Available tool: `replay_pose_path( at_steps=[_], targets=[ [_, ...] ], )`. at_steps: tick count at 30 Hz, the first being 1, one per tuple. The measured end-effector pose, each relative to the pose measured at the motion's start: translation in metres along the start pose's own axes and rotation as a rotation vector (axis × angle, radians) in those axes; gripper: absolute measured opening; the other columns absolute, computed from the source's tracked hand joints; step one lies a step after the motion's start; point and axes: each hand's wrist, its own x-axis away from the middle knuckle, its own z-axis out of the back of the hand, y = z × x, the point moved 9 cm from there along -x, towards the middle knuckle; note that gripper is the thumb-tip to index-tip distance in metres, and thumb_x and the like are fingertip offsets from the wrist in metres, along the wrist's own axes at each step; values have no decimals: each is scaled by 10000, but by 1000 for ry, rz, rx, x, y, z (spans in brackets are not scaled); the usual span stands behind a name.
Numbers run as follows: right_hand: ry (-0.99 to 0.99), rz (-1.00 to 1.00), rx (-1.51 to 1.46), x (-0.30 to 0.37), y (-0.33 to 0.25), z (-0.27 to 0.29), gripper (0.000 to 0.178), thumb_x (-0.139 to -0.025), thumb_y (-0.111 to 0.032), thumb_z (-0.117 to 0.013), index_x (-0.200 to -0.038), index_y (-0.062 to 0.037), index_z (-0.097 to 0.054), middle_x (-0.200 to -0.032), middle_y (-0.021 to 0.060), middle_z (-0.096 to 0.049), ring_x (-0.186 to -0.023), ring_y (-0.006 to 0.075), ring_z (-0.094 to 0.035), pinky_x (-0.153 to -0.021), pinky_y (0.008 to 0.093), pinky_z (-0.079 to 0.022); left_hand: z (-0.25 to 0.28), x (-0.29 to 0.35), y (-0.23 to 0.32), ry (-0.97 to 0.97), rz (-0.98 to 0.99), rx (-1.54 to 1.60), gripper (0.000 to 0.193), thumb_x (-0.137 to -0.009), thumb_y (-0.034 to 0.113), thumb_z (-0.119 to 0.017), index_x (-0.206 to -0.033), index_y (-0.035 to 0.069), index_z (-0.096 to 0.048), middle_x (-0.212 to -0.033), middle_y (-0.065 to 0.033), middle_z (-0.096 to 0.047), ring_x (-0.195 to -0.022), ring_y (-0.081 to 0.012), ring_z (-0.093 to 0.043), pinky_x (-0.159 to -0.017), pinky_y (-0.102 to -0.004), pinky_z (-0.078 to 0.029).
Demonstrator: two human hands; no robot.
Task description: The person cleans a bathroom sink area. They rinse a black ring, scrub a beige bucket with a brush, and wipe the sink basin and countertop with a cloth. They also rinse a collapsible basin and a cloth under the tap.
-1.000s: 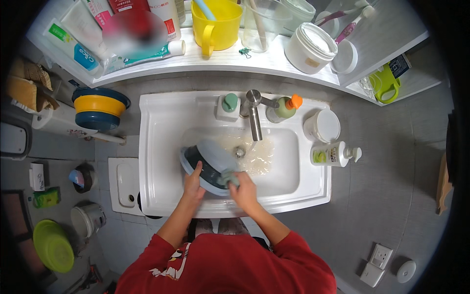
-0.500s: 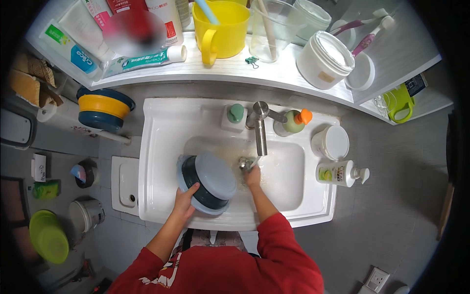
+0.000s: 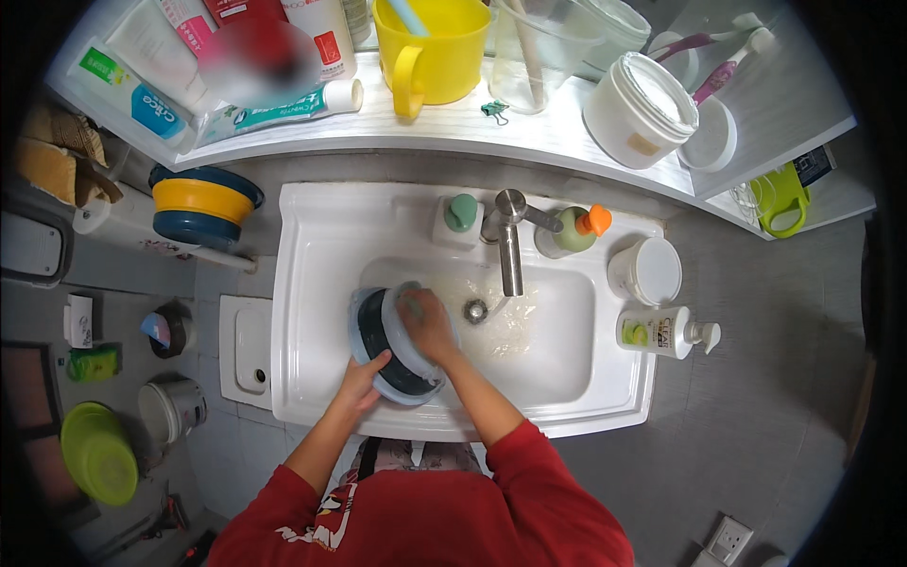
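Over the left half of the white sink point(image 3: 316, 248), my left hand point(image 3: 362, 380) grips the rim of a blue-grey collapsible basin point(image 3: 383, 338) with a dark folding band. The basin is tipped on its side, its flat underside turned to the right. My right hand point(image 3: 427, 324) presses against that underside, fingers curled. Something greenish-grey shows at its fingertips, too small to name. Right of the hands, a steel faucet point(image 3: 510, 250) runs a thin stream, and water lies around the metal drain point(image 3: 475, 310).
Pump bottles, one green-topped point(image 3: 460, 215) and one orange-topped point(image 3: 578, 230), flank the faucet. A lidded white tub point(image 3: 646, 271) and white pump bottle point(image 3: 661, 332) stand on the right edge. Above hangs a shelf point(image 3: 416, 134) with a yellow mug point(image 3: 444, 61), tubes and jars.
My right hand has moved left from under the faucet stream onto the basin's underside. My left hand keeps its hold on the rim, and the basin stays nearly in place.
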Motion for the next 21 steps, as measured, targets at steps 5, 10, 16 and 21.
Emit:
replay_pose_path(
  at_steps=[5,10,16,21],
  targets=[
    [-20,-94,227,-14,80,12,231,-794,-191,-548,-959,-31,-576,-955,168,-568,-933,347,-508,-835,395,-396,-7,3,5,20,-35,10,549,-759,45,-647,-1243,58,-389,-1208,-103,-482,-1100,-260,-477,-926,-411,-409],
    [-25,-505,943,31,173,67,479,-738,-215,-577,-1200,-234,-450,-1179,134,-435,-1033,336,-451,-821,465,-399,-11,17,14,79,-67,-52,521,-755,42,-653,-1218,49,-414,-1158,-99,-513,-1055,-238,-502,-907,-384,-421],
    [-134,-524,414,70,204,58,449,-680,-130,-661,-1091,-27,-515,-979,163,-569,-900,291,-555,-765,347,-445,-33,38,39,66,-132,-228,496,-741,10,-658,-1180,27,-428,-1107,-89,-531,-1011,-191,-513,-871,-330,-425],
    [-191,-597,-331,78,131,57,223,-739,-101,-615,-945,-22,-582,-776,64,-596,-714,201,-609,-639,282,-480,-35,78,89,65,-199,-178,458,-752,26,-648,-1168,11,-459,-1085,-89,-557,-976,-188,-545,-849,-333,-448]
  ],
)
